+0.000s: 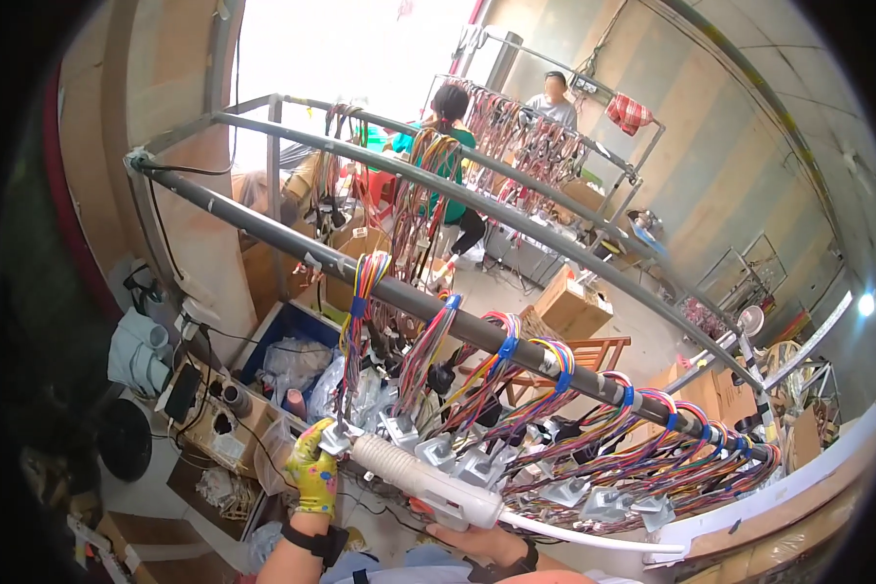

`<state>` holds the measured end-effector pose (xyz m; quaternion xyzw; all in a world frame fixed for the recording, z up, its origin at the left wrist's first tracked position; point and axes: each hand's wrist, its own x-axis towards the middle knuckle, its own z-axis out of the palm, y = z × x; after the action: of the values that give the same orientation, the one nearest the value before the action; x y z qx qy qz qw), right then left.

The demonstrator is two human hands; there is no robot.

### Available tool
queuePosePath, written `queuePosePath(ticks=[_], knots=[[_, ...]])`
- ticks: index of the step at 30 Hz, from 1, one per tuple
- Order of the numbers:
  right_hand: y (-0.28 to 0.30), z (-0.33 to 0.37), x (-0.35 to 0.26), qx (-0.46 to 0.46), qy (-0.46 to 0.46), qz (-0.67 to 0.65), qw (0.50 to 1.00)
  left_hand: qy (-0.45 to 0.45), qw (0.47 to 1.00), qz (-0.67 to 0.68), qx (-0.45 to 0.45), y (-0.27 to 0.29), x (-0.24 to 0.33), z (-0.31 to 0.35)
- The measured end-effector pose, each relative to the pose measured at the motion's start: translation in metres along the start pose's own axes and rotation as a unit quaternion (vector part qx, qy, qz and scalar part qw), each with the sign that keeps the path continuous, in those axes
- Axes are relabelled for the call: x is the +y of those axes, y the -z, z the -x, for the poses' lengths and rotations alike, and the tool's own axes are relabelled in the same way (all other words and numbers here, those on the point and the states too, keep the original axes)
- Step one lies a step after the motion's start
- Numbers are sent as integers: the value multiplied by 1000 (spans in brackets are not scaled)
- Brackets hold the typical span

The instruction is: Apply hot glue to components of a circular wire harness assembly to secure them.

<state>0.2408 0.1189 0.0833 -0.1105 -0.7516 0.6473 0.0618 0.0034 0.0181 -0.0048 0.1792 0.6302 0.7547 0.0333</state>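
My left hand (316,477), in a yellow flowered glove, pinches a silver-grey metal piece (335,438) at the lower end of a hanging wire bundle (352,365). Just right of it, the ribbed barrel of a white gun-shaped tool (457,498) points at that piece. My bare right hand (487,545) is wrapped round the tool from below, next to its orange part; its fingers are partly hidden. More silver-grey pieces (475,465) hang in a row beyond the tool, on wire bundles tied with blue tape.
A dark metal rail (419,304) of a pipe frame carries the bundles across the view. A blue crate (292,326) with plastic bags and an open cardboard box (229,433) stand at left. Farther off, two people (448,146) sit by another wire rack; a wooden stool (584,362) stands between.
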Motion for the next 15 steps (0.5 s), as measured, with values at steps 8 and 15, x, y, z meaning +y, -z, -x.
queuePosePath(ticks=[8, 15], knots=[[10, -9, -9, -67, -79, -26, 994, 8, 999, -40, -3, 1, -12, -5], [-3, -3, -14, -29, -55, 29, 998, 18, 1000, -21, -9, 1, -3, 3]])
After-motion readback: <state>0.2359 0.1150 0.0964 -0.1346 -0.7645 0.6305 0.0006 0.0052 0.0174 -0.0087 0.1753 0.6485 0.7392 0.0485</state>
